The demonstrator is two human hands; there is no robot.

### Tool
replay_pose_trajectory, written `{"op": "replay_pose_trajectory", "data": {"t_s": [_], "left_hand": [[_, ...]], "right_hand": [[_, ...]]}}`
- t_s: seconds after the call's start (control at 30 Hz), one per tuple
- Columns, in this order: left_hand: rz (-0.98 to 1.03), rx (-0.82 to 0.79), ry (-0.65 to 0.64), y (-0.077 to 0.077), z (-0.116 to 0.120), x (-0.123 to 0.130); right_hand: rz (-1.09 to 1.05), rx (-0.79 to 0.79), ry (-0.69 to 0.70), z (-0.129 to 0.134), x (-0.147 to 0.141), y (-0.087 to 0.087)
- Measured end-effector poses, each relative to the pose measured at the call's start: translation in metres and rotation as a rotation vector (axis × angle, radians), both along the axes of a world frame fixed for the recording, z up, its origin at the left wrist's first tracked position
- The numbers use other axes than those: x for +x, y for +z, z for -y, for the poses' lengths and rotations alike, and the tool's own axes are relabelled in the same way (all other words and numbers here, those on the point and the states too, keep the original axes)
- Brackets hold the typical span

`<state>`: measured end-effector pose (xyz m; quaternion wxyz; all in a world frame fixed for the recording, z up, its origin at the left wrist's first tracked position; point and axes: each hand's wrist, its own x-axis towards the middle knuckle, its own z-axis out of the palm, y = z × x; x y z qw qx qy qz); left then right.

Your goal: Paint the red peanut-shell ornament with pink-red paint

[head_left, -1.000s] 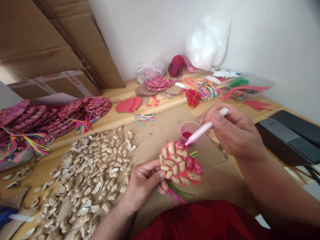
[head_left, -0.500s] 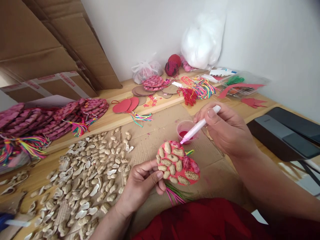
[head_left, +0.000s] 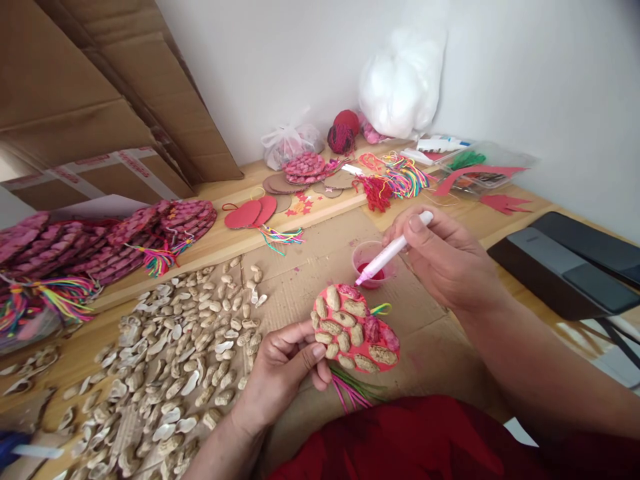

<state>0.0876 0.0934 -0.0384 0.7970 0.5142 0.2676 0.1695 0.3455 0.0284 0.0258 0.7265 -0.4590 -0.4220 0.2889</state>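
Note:
Between the thumb and fingers of my left hand (head_left: 293, 357) is the left edge of a red disc (head_left: 356, 328) covered with peanut shells, a few of them painted pink. Green and pink strings (head_left: 353, 388) hang below it, and a yellow-green loop (head_left: 381, 309) sticks out at its upper right. My right hand (head_left: 443, 257) grips a white pen-like brush (head_left: 395, 249) with a pink tip, which points down at the pink shell on the disc's top edge. Behind the brush tip stands a clear cup (head_left: 370, 257) of pink paint.
Peanut shells (head_left: 175, 360) spread over the left side of the cardboard sheet (head_left: 295, 273). Pink shell-covered discs (head_left: 100, 240) are stacked at the back left. Coloured threads (head_left: 405, 175) lie at the back, a dark phone case (head_left: 555, 267) at right.
The brush and my right hand have shifted slightly left and down, with the tip along the disc's top edge. My left hand holds the disc almost unmoved.

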Motion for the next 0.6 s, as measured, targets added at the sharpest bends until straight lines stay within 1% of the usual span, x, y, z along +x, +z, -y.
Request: {"op": "replay_pose_trajectory", "data": {"t_s": [0.07,0.2,0.43,0.6], "left_hand": [[0.009,0.003,0.0,-0.001,-0.0004,0.0003],[0.021,0.006,-0.007,-0.0025,-0.0005,-0.0003],[0.016,0.002,-0.004,-0.0033,0.0003,-0.0025],[0.008,0.008,-0.02,-0.0023,-0.0005,-0.0015]], "right_hand": [[-0.014,0.008,0.012,-0.0002,-0.0001,0.0004],[-0.033,-0.035,0.071,0.0001,-0.0003,0.0015],[-0.04,-0.025,0.011,-0.0009,-0.001,0.0005],[-0.06,-0.035,0.049,0.0005,-0.0008,0.0024]]}}
